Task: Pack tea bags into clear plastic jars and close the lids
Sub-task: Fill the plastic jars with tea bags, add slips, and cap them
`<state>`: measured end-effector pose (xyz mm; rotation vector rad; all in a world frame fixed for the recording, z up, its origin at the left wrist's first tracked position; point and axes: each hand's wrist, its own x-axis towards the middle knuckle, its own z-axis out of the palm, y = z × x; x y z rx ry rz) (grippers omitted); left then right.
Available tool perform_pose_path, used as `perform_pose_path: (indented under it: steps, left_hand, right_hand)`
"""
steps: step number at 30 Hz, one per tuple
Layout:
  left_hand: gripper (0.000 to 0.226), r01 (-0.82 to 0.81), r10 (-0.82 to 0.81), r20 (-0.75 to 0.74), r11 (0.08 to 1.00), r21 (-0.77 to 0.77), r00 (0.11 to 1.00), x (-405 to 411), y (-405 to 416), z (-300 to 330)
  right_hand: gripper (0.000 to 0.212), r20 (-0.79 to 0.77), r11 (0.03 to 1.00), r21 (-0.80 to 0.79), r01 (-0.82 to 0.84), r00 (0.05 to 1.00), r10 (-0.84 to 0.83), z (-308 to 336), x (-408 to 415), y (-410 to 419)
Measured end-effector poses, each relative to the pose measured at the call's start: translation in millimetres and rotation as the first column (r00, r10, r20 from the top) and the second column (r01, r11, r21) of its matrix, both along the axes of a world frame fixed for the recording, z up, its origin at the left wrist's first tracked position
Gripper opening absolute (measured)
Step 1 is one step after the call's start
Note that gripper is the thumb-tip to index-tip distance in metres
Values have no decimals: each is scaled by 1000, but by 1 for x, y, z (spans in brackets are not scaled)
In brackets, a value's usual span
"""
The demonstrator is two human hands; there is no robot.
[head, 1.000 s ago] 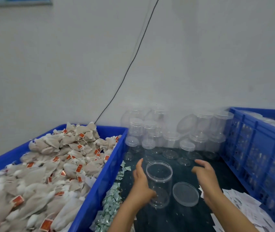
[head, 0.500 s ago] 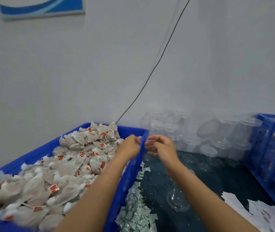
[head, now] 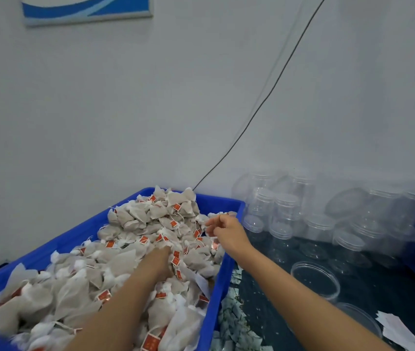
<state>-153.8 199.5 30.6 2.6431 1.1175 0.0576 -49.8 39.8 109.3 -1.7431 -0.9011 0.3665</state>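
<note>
Your left hand (head: 159,262) digs into the tea bags (head: 135,224) in the bin (head: 216,287), fingers buried, grip unreadable. Your right hand (head: 226,231) hovers over the bin's right rim, fingers loosely curled, holding nothing clear.

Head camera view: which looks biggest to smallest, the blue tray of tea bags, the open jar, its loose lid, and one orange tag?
1. Blue tray
2 and 3. Open jar and loose lid: alike, and the arm hides part of the lid, so unranked.
4. Orange tag

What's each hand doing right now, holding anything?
Left hand: dug into the tea bags, grip hidden, cannot tell.
Right hand: fingers curled over the bin edge, cannot tell.
</note>
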Motion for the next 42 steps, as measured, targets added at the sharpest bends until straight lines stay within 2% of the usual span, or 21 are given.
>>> perform_pose_path:
  steps: [2, 4, 8, 11, 13, 14, 16, 18, 21, 25, 28, 31, 33, 37, 42]
  left_hand:
    - [49, -1, 2, -21, 1000, 22, 1000, 4, 3, -4]
    - [35, -20, 21, -15, 999, 37, 1000, 6, 4, -6]
    - [21, -100, 95, 135, 994, 36, 986, 4, 10, -5]
    - [22, -160, 156, 295, 987, -8, 943, 0, 14, 1]
    - [31, -178, 181, 315, 983, -38, 932, 0, 14, 4]
    - [36, -187, 193, 310, 981, -49, 931, 0, 13, 5]
    - [40, -190, 200, 306, 980, -63, 931, 2, 11, 5]
    - [42, -192, 207, 306, 978, -78, 929, 4, 9, 4]
    - [38, -186, 206, 318, 978, -91, 926, 7, 10, 2]
    - [31, -132, 157, 328, 986, -98, 932, 8, 6, -1]
    - [34, -110, 164, 403, 982, -155, 900, 7, 6, -2]
    - [20, -61, 169, 495, 972, -228, 852, 5, 7, -1]
    - [13, 3, 114, 526, 976, -216, 843, 5, 6, 0]
    - [7, 88, -21, 436, 987, -134, 900, 7, 4, 0]
    - [27, 151, -110, 270, 979, -139, 957, 14, -3, -6]
  right_hand:
    - [26, 83, 990, -138, -39, 995, 51, -5, 1, 18]
    - [31, 171, 938, -337, -83, 974, 147, -11, 2, 37]
    - [54, 258, 696, -707, -130, 868, 424, -28, 1, 64]
    - [60, 279, 520, -853, -54, 794, 540, -39, 6, 72]
    - [63, 296, 424, -905, 33, 764, 573, -46, 11, 73]
    - [62, 316, 417, -907, 65, 760, 568, -50, 13, 73]
    - [55, 355, 449, -889, 90, 756, 550, -56, 15, 73]
    - [54, 443, 504, -854, 126, 685, 579, -59, 15, 75]
    - [53, 406, 537, -840, 81, 750, 522, -54, 15, 77]
    - [40, 397, 663, -748, 16, 812, 427, -48, 20, 75]
    - [44, 312, 742, -666, -75, 876, 368, -38, 23, 72]
    - [45, 137, 813, -546, -204, 935, 327, -21, 23, 67]
    - [52, 54, 817, -519, -251, 944, 325, -11, 23, 63]
    - [47, -10, 823, -502, -267, 953, 303, -2, 23, 61]
    - [37, -64, 878, -421, -228, 973, 222, 3, 28, 55]
